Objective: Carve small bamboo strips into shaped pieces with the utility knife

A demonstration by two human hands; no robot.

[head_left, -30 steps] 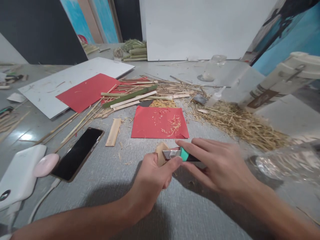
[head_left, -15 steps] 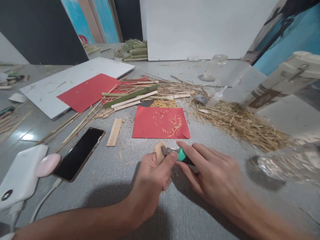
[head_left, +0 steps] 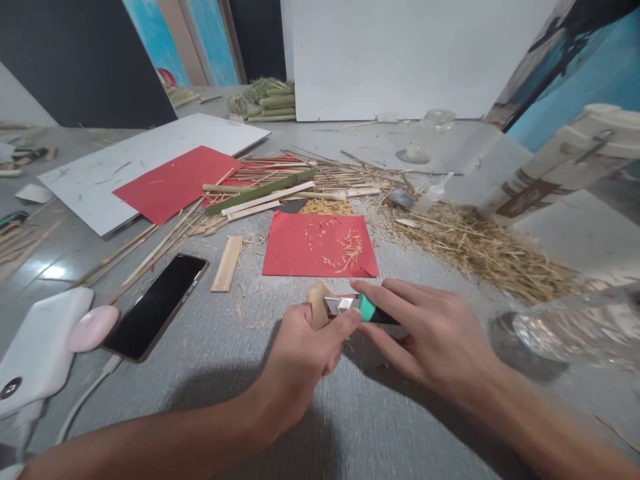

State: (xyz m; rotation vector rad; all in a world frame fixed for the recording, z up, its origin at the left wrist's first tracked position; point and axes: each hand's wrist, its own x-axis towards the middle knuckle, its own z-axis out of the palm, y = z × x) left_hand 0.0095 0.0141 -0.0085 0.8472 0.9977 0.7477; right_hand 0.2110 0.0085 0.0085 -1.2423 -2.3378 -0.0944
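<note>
A small pale piece of bamboo [head_left: 317, 298] is gripped in my left hand [head_left: 310, 353], its upper end showing above the fingers and the rest hidden by them. My right hand [head_left: 430, 333] is wrapped round a utility knife [head_left: 369, 308] with a black and green handle. The knife's blade lies against the bamboo piece's right side. My left thumb reaches across to the knife near its green part. Just beyond my hands lies a red sheet [head_left: 310, 250] with thin curled shavings [head_left: 351, 248] on it.
Left of my hands lie a flat bamboo strip [head_left: 227, 263], a phone [head_left: 157, 307] and a white power bank [head_left: 43, 347]. Bamboo sticks [head_left: 320, 177] are heaped behind the red sheet. At right are straw-like shavings [head_left: 480, 247], a clear plastic bottle [head_left: 575, 327] and a white tumbler [head_left: 560, 160].
The knife and my right hand have slid slightly right, and more of the blade now shows a bright reflection. My left thumb has shifted right along with the knife.
</note>
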